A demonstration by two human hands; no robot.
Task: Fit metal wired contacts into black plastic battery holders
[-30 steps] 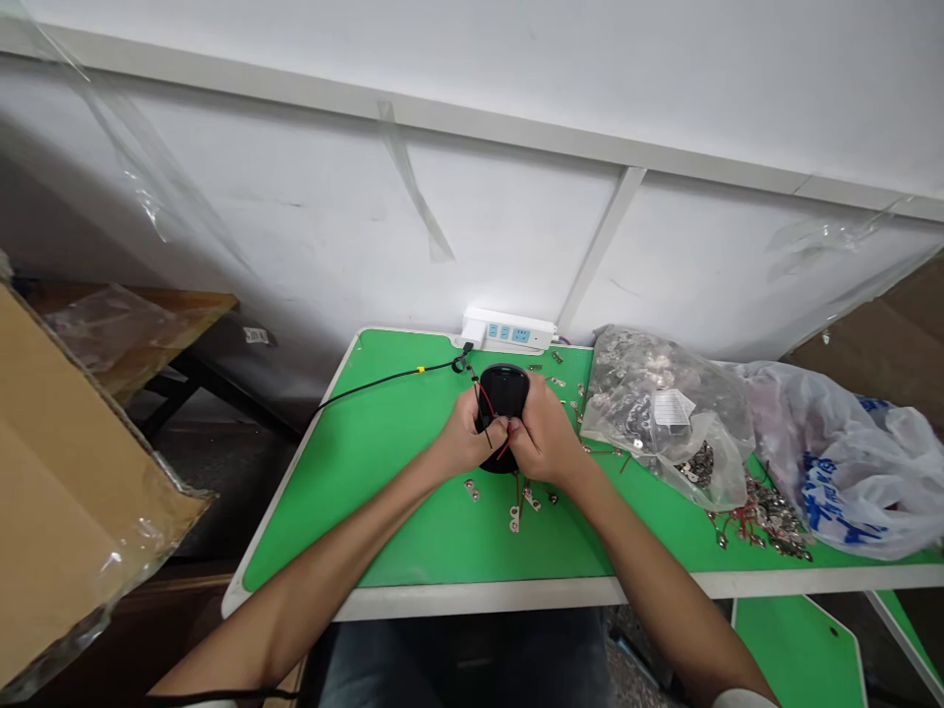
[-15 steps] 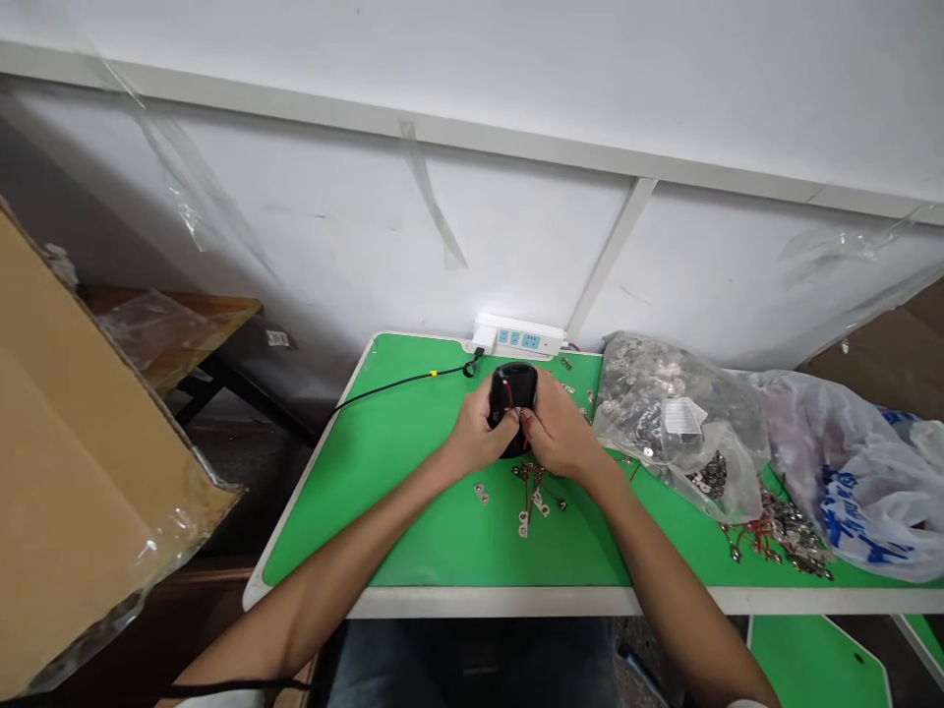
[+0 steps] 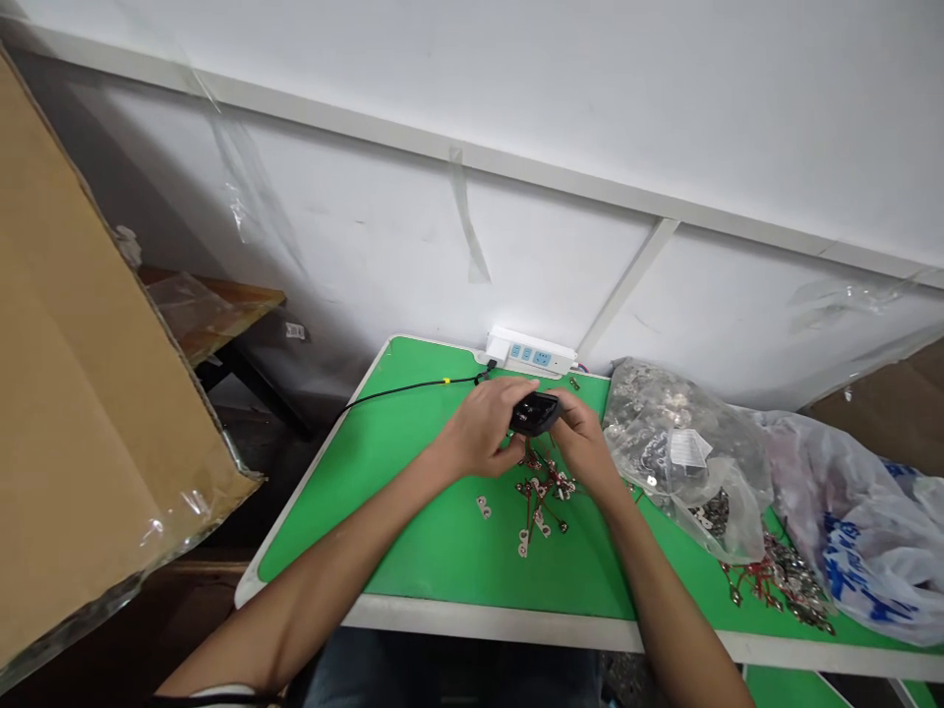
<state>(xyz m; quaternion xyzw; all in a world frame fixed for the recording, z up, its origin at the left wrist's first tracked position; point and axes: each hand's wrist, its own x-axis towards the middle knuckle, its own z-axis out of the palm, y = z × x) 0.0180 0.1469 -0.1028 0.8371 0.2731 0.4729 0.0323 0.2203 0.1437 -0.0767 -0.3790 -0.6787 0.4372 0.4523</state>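
Both hands hold a black hollow plastic casing (image 3: 536,414) above the green tabletop, with one end of it turned towards me. My left hand (image 3: 483,429) wraps its left side, fingers over the top and thumb below. On the right side, my right hand (image 3: 581,433) grips it with bent fingers. Just below lie several small metal contact plates with red wires (image 3: 537,492), in a loose heap. One metal plate (image 3: 483,507) lies apart, to the left of that heap. The inside of the casing is dark, and its details are hard to make out.
A white power strip (image 3: 532,352) with a black cable (image 3: 398,390) stands against the wall. At right are a clear bag of metal parts (image 3: 664,433), a white plastic bag (image 3: 862,531) and a pile of wired contacts (image 3: 786,580). A cardboard box (image 3: 95,393) rises at left.
The casing has tipped from its long open face, with the thumbs at a red wire, to end-on. More wired contacts now show beneath it. The whole view has shifted slightly.
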